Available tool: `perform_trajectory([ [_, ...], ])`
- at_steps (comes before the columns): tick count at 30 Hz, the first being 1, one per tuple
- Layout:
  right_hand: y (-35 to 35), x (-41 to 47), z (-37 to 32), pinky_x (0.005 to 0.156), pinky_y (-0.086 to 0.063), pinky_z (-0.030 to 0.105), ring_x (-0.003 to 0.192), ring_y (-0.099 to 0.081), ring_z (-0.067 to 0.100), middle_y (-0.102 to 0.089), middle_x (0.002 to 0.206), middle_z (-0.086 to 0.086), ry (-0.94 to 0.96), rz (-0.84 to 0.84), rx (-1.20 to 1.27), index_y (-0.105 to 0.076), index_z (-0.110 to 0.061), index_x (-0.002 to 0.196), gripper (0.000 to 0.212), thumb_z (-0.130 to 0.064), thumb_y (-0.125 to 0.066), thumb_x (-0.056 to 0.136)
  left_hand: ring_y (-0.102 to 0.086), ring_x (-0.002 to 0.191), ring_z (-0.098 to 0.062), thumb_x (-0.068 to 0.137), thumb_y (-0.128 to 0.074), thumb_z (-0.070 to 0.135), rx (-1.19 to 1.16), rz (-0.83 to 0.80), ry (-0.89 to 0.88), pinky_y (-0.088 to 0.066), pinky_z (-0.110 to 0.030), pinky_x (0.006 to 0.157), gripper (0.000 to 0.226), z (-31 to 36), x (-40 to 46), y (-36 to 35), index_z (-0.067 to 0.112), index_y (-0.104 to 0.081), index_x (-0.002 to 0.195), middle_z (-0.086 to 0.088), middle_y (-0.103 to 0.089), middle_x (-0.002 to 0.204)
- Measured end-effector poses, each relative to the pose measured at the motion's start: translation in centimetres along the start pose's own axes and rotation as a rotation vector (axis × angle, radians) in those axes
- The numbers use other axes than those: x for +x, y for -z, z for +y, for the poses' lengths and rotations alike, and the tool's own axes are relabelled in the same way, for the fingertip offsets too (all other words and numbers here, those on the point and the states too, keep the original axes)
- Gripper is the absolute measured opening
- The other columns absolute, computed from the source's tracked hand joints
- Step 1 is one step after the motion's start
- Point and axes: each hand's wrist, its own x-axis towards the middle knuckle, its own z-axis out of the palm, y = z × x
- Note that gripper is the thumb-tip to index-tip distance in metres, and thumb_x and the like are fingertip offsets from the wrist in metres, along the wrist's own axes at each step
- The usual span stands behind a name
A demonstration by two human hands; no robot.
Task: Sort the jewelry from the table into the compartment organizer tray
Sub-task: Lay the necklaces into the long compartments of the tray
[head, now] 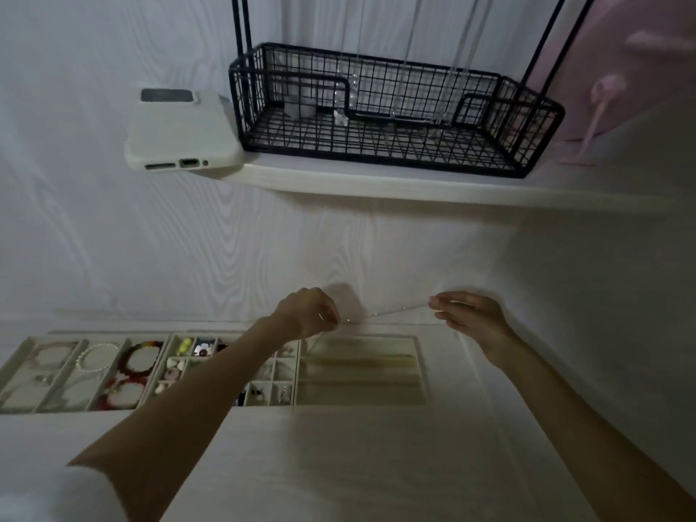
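A thin silver chain (391, 311) is stretched taut between both hands, just above the far edge of the beige organizer tray (421, 361). My left hand (310, 310) pinches its left end, and a loose part of the chain hangs down toward the long right compartments (357, 371). My right hand (470, 314) pinches the other end, slightly higher. The tray's left compartments hold bead bracelets (139, 357) and a pearl bracelet (94, 357). Small middle cells hold little colourful pieces (196, 348), partly hidden by my left forearm.
A white shelf (376, 182) juts out above, carrying a black wire basket stand (376, 111) and a phone in a white case (180, 130) overhanging its left end. A pink object (599, 107) stands at the right. The white table surface (339, 465) lies in front of the tray.
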Motion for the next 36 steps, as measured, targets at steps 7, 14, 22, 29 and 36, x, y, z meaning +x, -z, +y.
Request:
perform_trajectory([
  [7,1.2,2.4,2.6,0.072,-0.047,0.018,0.085,-0.066,0.012,-0.070,0.101,0.006,-0.043,0.046,0.046,-0.068,-0.008,0.107,0.029,-0.016,-0.073,0.079,-0.067,0.089,-0.009,0.083,-0.070,0.020,-0.056,-0.018,0.012,-0.048,-0.022,0.084,0.013,-0.2,3.0,-2.5,0.021,-0.073,0.096,0.005,-0.073,0.097],
  [14,2.6,4.3,5.2,0.092,-0.047,0.026,0.090,-0.065,0.015,-0.070,0.105,0.008,-0.093,0.102,0.118,-0.067,-0.006,0.109,0.032,-0.016,-0.073,0.080,-0.067,0.089,-0.009,0.084,-0.069,0.018,-0.091,-0.010,0.023,-0.049,-0.021,0.085,0.011,0.3,4.7,-4.3,0.022,-0.074,0.093,0.004,-0.073,0.096],
  [22,3.4,4.9,6.5,0.086,-0.045,0.021,0.091,-0.064,0.013,-0.068,0.109,0.009,-0.127,0.085,0.149,-0.064,-0.005,0.114,0.032,-0.014,-0.068,0.084,-0.064,0.082,-0.003,0.083,-0.071,0.022,-0.143,0.002,0.073,-0.046,-0.017,0.075,0.008,0.3,5.2,-4.4,0.027,-0.073,0.089,0.010,-0.072,0.090],
  [29,2.0,5.4,8.3,0.067,-0.045,0.014,0.081,-0.062,0.006,-0.070,0.096,0.002,-0.114,0.022,-0.121,-0.070,-0.010,0.102,0.023,-0.020,-0.072,0.081,-0.061,0.084,0.000,0.085,-0.067,0.030,0.097,0.012,0.086,-0.042,-0.017,0.072,0.012,-1.5,4.0,-5.3,0.031,-0.072,0.096,0.016,-0.071,0.095],
  [36,-0.8,6.8,9.5,0.073,-0.048,0.011,0.079,-0.064,0.008,-0.071,0.086,0.001,0.056,0.033,-0.339,-0.076,-0.010,0.088,0.018,-0.021,-0.079,0.074,-0.062,0.103,-0.012,0.087,-0.060,0.032,0.377,-0.012,0.126,-0.046,-0.027,0.083,0.018,-3.4,3.5,-5.5,0.034,-0.070,0.102,0.013,-0.069,0.108],
])
